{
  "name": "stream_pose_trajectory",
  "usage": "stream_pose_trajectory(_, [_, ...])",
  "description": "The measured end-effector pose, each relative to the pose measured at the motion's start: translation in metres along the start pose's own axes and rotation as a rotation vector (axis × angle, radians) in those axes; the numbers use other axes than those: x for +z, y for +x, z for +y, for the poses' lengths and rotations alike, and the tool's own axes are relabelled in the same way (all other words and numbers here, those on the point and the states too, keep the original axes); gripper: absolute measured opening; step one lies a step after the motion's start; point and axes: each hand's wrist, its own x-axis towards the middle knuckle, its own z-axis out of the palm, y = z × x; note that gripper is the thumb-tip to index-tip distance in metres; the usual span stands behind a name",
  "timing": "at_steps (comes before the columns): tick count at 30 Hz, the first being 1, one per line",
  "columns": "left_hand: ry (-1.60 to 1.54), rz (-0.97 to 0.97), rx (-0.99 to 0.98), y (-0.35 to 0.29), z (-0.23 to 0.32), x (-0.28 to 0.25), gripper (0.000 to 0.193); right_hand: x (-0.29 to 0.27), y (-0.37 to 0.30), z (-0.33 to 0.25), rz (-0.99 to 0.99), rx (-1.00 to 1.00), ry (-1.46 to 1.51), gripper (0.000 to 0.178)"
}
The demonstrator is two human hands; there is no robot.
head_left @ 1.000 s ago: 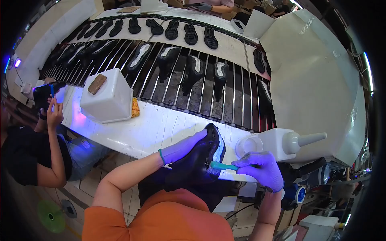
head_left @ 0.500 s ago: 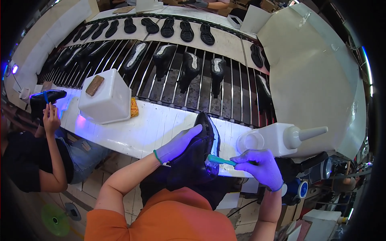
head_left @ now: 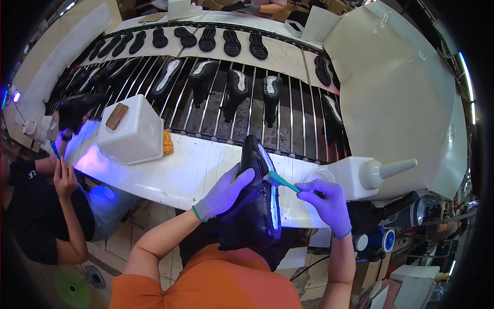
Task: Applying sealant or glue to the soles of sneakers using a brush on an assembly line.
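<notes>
Brush (head_left: 282, 181) higher, within right grip (head_left: 329, 202)

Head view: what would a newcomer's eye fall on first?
Lower middle, the violet-lit left hand grips a black boot while the right hand holds a teal brush at the boot's pale strip. Beyond, other boots with white-streaked bottoms lie on metal bars, with dark soles lined up behind.
</notes>
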Motion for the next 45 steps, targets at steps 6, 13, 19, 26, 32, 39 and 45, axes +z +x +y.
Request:
stream_pose_trajectory(6, [-0.015,-0.023,0.029,-0.002,0.008,0.003,0.05,-0.005,-0.005,0.005,-0.06,-0.015,0.082,0.017])
stream_pose_trajectory(13, [-0.086,-0.012,-0.006,-0.001,0.004,0.006,0.045,-0.018,-0.016,-0.003,-0.307,0.044,0.099,0.021])
stream_pose_trajectory(19, [-0.148,-0.044,-0.078,0.003,-0.003,0.004,0.044,-0.025,-0.016,-0.006,-0.432,-0.019,0.067,0.025])
stream_pose_trajectory(26, [-0.38,-0.147,-0.342,0.013,-0.036,-0.007,0.047,-0.025,-0.008,-0.001,-0.485,-0.069,0.068,0.023])
stream_pose_trajectory(32, [-0.452,-0.144,-0.535,0.006,-0.052,0.013,0.04,-0.025,0.0,0.007,-0.562,-0.106,0.167,0.024])
stream_pose_trajectory(39, [-0.453,-0.374,-0.632,-0.005,-0.096,0.018,0.043,-0.018,0.011,0.019,-0.632,-0.163,0.26,0.025])
stream_pose_trajectory(45, [0.182,-0.567,0.145,-0.025,-0.076,0.041,0.043,-0.019,0.017,0.034,-0.661,-0.13,0.292,0.022])
